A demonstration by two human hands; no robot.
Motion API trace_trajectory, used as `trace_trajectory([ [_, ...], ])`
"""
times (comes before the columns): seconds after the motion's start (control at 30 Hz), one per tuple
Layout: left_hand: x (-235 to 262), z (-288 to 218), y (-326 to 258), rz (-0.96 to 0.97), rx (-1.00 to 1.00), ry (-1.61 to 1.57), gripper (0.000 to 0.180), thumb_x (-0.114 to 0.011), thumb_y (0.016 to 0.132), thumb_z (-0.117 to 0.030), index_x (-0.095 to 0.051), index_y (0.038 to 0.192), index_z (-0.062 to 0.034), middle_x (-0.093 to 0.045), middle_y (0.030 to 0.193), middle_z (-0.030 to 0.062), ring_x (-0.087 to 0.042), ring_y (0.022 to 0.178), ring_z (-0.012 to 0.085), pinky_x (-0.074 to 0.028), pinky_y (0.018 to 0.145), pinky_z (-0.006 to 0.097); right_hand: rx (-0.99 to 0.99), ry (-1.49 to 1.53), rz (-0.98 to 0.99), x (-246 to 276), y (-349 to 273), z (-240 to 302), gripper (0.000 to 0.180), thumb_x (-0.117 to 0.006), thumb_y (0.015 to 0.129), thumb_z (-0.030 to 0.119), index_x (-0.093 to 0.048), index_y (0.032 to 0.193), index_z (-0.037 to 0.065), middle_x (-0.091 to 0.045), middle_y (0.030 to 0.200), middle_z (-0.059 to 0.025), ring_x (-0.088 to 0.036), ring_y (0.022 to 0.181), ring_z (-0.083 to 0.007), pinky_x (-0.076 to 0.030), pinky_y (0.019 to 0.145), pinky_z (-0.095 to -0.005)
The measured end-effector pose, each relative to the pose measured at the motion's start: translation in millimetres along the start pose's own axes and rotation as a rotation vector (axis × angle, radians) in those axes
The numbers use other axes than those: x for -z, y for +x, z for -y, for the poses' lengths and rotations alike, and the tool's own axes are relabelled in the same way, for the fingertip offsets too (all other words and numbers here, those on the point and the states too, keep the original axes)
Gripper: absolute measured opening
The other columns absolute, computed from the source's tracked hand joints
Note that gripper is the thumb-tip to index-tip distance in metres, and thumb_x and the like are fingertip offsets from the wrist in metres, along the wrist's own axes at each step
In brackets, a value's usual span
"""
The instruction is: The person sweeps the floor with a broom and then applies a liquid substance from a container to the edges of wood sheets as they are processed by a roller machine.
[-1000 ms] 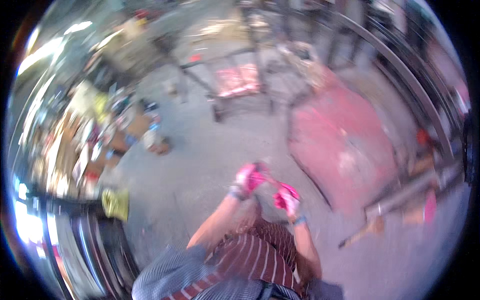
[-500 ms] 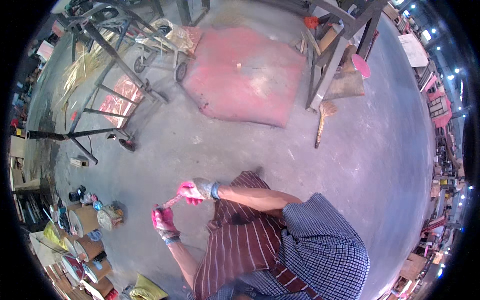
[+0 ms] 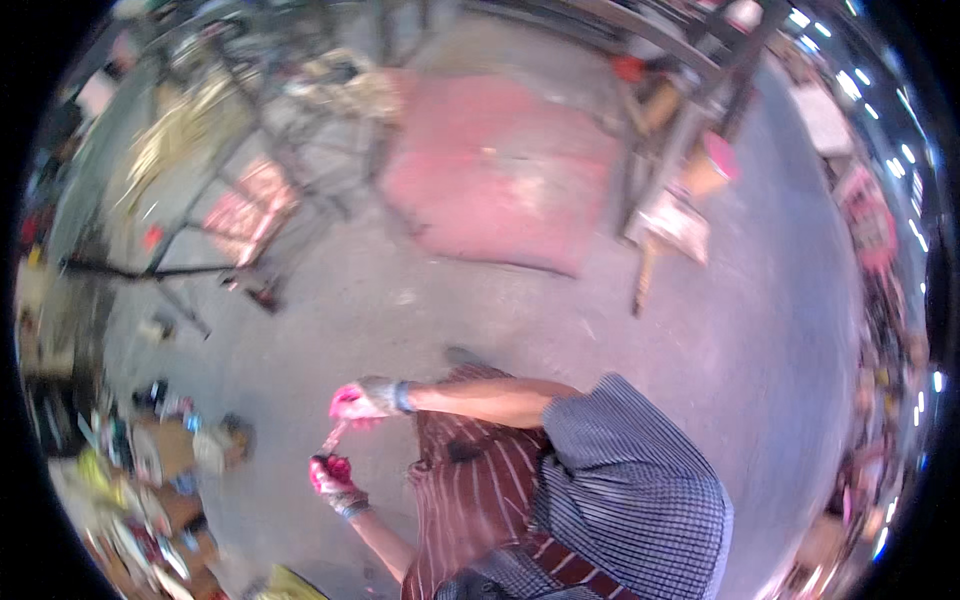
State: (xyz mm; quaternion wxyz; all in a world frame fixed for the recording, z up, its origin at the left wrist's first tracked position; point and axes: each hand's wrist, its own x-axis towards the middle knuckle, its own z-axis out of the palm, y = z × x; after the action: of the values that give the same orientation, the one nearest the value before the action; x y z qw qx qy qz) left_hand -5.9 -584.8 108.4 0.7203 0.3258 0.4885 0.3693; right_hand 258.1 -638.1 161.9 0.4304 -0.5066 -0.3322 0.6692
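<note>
Pink-gloved, your left hand [image 3: 335, 478] grips one end of a slim, reddish strip [image 3: 336, 436], too blurred to identify, above the concrete floor [image 3: 690, 350]; your right hand [image 3: 363, 402] pinches the other, apparently steadying it between both.

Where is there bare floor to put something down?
Bare floor lies between the red mat and the right hand, and also right of the broom. It is crowded lower left, among containers, and upper left, around the dark metal frame.
</note>
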Motion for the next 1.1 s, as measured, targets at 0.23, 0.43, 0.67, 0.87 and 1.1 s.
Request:
trace_trajectory([
  [0.23, -19, -10, 22, -0.398, -0.156, 0.031, 0.022, -0.061, 0.093, -0.031, -0.061, 0.091, -0.0085, -0.059, 0.062, 0.0041, -0.055, 0.047, 0.0157, -0.052, 0.045, 0.031, -0.008, 0.292, 0.153, 24, 45, 7, 0.047, -0.046, 0.099, 0.047, -0.058, 0.125, 0.009, -0.068, 0.088, -0.0051, -0.061, 0.064, -0.0096, -0.049, 0.054, -0.0224],
  [0.43, -13, -9, 3, -0.548, -0.181, -0.023, 0.024, -0.063, 0.092, -0.030, -0.063, 0.097, -0.0059, -0.062, 0.065, 0.0069, -0.058, 0.048, 0.0161, -0.052, 0.046, 0.030, -0.137, 0.148, 0.362, 17, 89, 3, 0.046, -0.046, 0.099, 0.045, -0.060, 0.123, 0.009, -0.066, 0.082, -0.0045, -0.062, 0.064, -0.0111, -0.050, 0.055, -0.0231],
  [0.67, 32, -6, 6, -0.653, -0.166, -0.236, 0.022, -0.057, 0.095, -0.026, -0.061, 0.098, -0.0050, -0.063, 0.069, 0.0056, -0.058, 0.054, 0.0148, -0.051, 0.054, 0.030, -0.248, -0.024, 0.544, -25, 161, 7, 0.047, -0.049, 0.098, 0.045, -0.060, 0.125, 0.009, -0.066, 0.081, -0.0037, -0.063, 0.062, -0.0116, -0.054, 0.055, -0.0254],
  [0.87, 119, -18, 24, -0.751, -0.255, -0.368, 0.021, -0.057, 0.095, -0.027, -0.060, 0.098, -0.0066, -0.062, 0.070, 0.0050, -0.058, 0.058, 0.0160, -0.050, 0.053, 0.030, -0.085, -0.160, 0.227, -73, 252, -7, 0.036, -0.058, 0.095, 0.028, -0.057, 0.126, 0.009, -0.065, 0.092, -0.0051, -0.061, 0.072, -0.0108, -0.051, 0.060, -0.0261],
  [1.1, 205, -56, 41, -0.755, -0.401, -0.455, 0.027, -0.060, 0.094, -0.035, -0.058, 0.102, -0.0088, -0.059, 0.071, 0.0006, -0.057, 0.058, 0.0129, -0.049, 0.052, 0.027, 0.188, -0.512, -0.618, -20, 374, 55, 0.062, -0.068, 0.086, 0.029, -0.042, 0.139, 0.008, -0.059, 0.117, -0.0130, -0.061, 0.092, -0.0210, -0.050, 0.083, -0.0367],
])
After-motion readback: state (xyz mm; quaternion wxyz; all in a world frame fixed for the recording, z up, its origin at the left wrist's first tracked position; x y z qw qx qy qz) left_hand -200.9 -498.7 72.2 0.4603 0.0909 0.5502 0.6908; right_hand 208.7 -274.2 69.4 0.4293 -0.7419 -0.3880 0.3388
